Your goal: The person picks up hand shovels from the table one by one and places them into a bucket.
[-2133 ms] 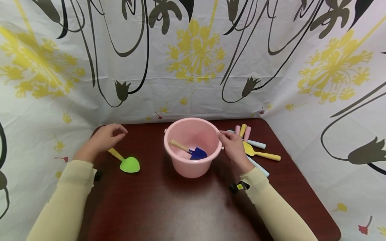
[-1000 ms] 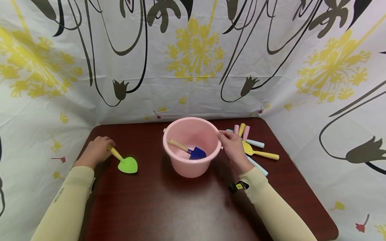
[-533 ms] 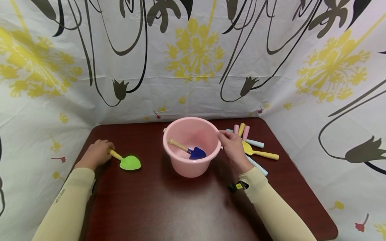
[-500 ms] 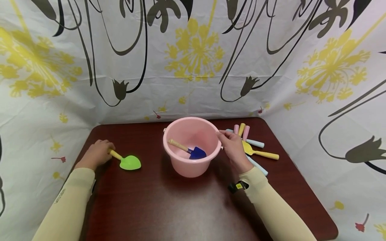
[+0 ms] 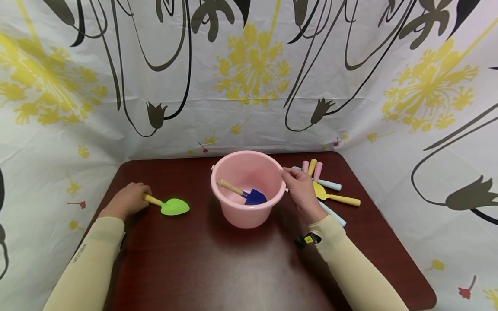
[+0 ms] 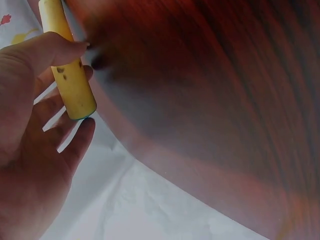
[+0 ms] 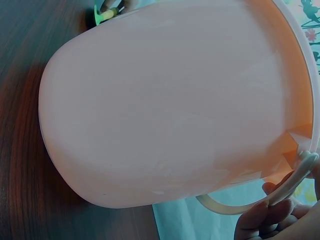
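Observation:
At the table's left, my left hand [image 5: 128, 199] pinches the yellow handle [image 6: 75, 90] of a toy trowel with a green blade [image 5: 175, 207]. In the left wrist view the thumb lies across that handle. A pink bucket [image 5: 249, 218] stands upright mid-table. Inside it a small trowel with a blue blade [image 5: 255, 197] and a wooden handle [image 5: 230, 186] leans across. My right hand [image 5: 301, 192] grips the bucket's rim at the right side. The right wrist view shows its fingers [image 7: 280, 210] by the bucket's pale carrying handle [image 7: 225, 207].
Right of the bucket lies a pile of toy tools: a yellow trowel [image 5: 342, 200], light blue handles [image 5: 330, 185] and pink handles [image 5: 317, 171]. The dark red table [image 5: 233, 272] is backed by a white patterned cloth [image 5: 249, 125].
My left hand came down onto the green trowel's handle and took hold of it. The blade has since swung up and shifted right toward the bucket. My right hand has stayed at the rim.

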The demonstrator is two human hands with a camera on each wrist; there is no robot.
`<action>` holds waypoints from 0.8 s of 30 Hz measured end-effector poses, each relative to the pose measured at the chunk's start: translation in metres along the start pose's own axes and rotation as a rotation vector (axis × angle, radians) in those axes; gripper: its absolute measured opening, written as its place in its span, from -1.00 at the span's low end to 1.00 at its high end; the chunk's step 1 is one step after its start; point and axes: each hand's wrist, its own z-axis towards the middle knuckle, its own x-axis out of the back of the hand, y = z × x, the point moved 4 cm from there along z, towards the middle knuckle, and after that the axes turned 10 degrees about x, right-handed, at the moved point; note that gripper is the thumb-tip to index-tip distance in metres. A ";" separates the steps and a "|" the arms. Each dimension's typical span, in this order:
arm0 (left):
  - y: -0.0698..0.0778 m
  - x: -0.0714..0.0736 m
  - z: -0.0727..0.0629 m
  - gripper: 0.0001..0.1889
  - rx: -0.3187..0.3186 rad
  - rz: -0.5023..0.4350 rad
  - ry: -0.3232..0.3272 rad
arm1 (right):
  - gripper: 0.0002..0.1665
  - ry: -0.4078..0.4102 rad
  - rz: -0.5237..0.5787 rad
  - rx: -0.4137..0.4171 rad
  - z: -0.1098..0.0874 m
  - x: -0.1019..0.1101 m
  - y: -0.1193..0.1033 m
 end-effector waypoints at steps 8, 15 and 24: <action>0.001 0.004 -0.004 -0.87 -0.028 -0.052 -0.049 | -0.39 0.005 -0.009 0.004 0.001 0.000 0.002; 0.001 0.011 -0.009 -0.85 -0.014 -0.131 -0.110 | -0.39 0.006 0.003 0.003 0.001 0.000 0.002; 0.001 0.008 -0.012 -0.82 0.021 -0.273 -0.174 | -0.38 0.005 0.014 -0.005 0.002 0.000 0.001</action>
